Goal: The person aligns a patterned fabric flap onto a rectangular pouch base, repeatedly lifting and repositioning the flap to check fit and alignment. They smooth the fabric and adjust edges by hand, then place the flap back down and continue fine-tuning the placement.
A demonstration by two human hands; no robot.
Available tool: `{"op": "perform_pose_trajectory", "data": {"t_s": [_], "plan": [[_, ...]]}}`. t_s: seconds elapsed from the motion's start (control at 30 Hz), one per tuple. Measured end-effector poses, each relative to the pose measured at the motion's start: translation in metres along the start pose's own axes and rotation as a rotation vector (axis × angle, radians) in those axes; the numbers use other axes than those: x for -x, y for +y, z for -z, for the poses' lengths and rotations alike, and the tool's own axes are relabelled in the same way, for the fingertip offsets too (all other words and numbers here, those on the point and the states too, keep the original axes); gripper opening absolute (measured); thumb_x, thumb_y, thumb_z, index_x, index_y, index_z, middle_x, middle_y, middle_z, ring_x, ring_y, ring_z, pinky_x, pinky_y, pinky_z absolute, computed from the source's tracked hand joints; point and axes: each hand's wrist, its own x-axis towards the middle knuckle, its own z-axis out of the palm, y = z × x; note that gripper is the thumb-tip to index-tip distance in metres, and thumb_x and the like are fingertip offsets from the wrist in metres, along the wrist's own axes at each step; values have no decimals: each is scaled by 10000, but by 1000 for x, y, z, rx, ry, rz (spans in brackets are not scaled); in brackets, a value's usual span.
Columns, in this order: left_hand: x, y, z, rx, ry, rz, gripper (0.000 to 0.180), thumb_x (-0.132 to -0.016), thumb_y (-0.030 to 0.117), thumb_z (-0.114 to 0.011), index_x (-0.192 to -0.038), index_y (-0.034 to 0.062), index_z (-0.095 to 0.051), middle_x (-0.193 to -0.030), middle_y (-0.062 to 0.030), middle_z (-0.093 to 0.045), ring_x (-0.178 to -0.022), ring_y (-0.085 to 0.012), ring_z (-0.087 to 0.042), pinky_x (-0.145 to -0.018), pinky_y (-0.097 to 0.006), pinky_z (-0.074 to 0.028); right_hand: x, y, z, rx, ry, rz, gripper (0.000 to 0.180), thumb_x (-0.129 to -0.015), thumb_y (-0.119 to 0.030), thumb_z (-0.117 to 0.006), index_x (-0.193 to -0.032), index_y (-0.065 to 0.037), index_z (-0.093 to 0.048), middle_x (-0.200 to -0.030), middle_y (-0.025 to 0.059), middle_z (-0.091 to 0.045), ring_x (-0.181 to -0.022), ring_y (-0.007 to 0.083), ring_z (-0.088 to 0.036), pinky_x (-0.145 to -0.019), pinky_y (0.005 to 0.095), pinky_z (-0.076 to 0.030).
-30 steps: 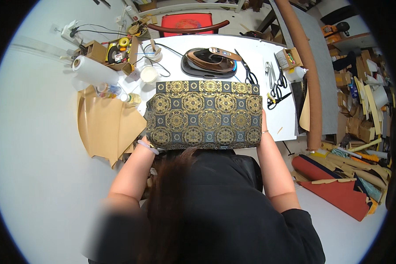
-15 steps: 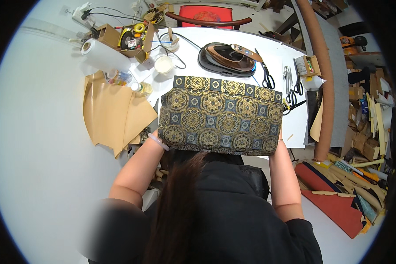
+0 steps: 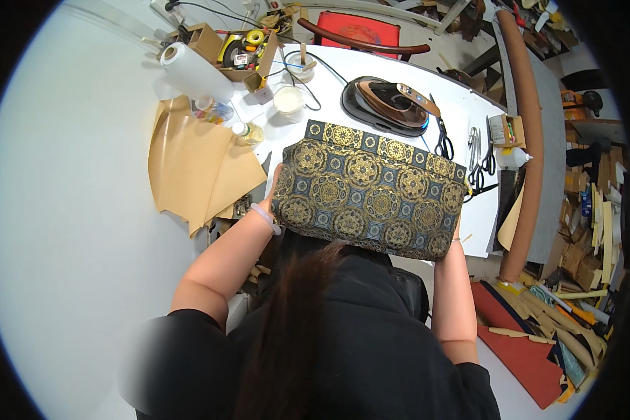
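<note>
Between my two hands is a dark brocade bag (image 3: 371, 196) with gold round medallions and small blue squares, a folded band along its far edge. It is raised in front of my body, its right end dipping nearer to me. My left hand (image 3: 273, 194) grips its left side, with the fingers hidden behind the fabric. At the right end my right hand (image 3: 456, 231) holds the other side, mostly covered by the bag. Beyond it a bronze and black iron (image 3: 388, 96) rests on its dark base (image 3: 357, 112). Black scissors (image 3: 442, 140) lie right of the iron.
On the white table (image 3: 329, 63) stand a tub of white paste (image 3: 288, 101), a small capped jar (image 3: 248, 133) and a cardboard box of tools (image 3: 255, 59). Tan leather sheets (image 3: 203, 157) lie left. At right are more scissors (image 3: 484, 168), a white bottle (image 3: 514, 158) and a long brown roll (image 3: 528, 140).
The bag, still in both hands, has tilted clockwise so its right end sits lower. My whole view has shifted, with the table things appearing further right.
</note>
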Motion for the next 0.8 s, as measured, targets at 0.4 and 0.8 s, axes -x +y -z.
{"op": "perform_pose_trajectory", "data": {"t_s": [0.4,0.8], "plan": [[-4,-4,2,43,-14,11,490,-1072,416,-441,-1283,26,-649,-1196,-123,-731,-1026,-229,-730,-878,-390,-629,-5,2,8,20,1,-10,348,-1096,-249,-486,-1274,8,-640,-1136,125,-731,-931,213,-730,-750,351,-644],[-5,-4,-1,29,-34,-17,394,-1092,293,-442,-1263,-1,-641,-1167,-120,-730,-990,-215,-735,-843,-371,-640,-5,1,8,42,-12,-21,356,-1096,-279,-495,-1266,-3,-644,-1130,118,-729,-933,210,-725,-751,348,-639]]}}
